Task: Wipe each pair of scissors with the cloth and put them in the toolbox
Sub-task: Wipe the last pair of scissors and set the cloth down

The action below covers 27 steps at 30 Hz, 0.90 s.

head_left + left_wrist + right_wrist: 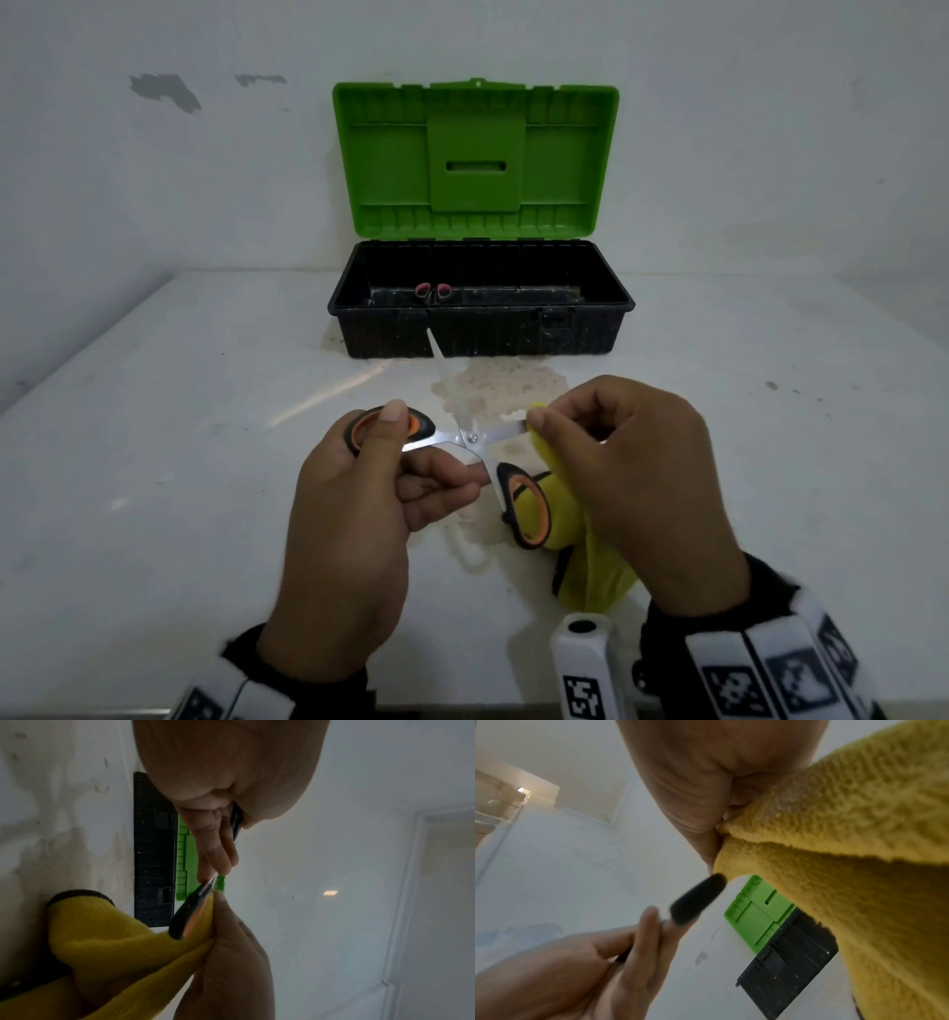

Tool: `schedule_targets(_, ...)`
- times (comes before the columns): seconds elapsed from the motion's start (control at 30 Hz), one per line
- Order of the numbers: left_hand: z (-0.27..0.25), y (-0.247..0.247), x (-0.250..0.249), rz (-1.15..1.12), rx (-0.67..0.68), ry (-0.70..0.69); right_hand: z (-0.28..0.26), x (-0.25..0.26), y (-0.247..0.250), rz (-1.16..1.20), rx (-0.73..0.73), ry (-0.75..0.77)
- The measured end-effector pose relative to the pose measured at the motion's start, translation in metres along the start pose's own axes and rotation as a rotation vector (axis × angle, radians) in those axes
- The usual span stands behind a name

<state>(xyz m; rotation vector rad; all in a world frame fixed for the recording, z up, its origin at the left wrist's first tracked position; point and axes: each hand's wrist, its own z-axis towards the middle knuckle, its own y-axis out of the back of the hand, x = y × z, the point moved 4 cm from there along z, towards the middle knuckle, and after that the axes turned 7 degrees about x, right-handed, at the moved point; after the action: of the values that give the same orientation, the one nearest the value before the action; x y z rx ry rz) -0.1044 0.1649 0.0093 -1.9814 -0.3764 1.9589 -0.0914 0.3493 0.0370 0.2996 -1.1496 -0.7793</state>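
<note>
A white table (154, 462) fills the lower frame. At upper centre stands the toolbox (480, 303), its green lid (475, 159) raised; red-handled scissors (433, 292) lie inside at its left. In the lower centre, the left hand (354, 514) grips one handle of the orange-and-black scissors (470, 439), which are spread open above the table. To their right, the right hand (637, 473) pinches the yellow cloth (580, 545) around one blade.
</note>
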Motion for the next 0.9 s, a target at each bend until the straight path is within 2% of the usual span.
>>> schedule_targets(0.1,0.003,0.003,-0.001,-0.021,0.003,0.031,0.0,-0.009,0.009,0.102,-0.03,-0.053)
schedule_targets(0.23,0.008,0.004,0.001,-0.075,-0.006,0.045,-0.009,-0.008,0.004,0.194,-0.029,-0.052)
schedule_targets(0.47,0.008,-0.005,0.012,-0.183,-0.102,0.065,-0.018,0.006,-0.007,0.191,0.055,0.044)
schedule_targets(0.57,0.01,-0.004,0.013,-0.137,-0.151,0.064,-0.021,0.011,-0.001,0.262,0.148,0.072)
schedule_targets(0.7,0.012,0.0,0.008,-0.053,-0.182,0.118,-0.017,-0.006,0.023,0.406,0.185,-0.023)
schedule_targets(0.8,0.008,-0.001,0.002,0.054,-0.148,0.129,-0.011,-0.028,0.041,0.453,0.167,-0.114)
schedule_targets(0.9,0.003,-0.004,0.0,0.159,-0.076,0.131,-0.004,-0.039,0.049,0.359,0.145,-0.136)
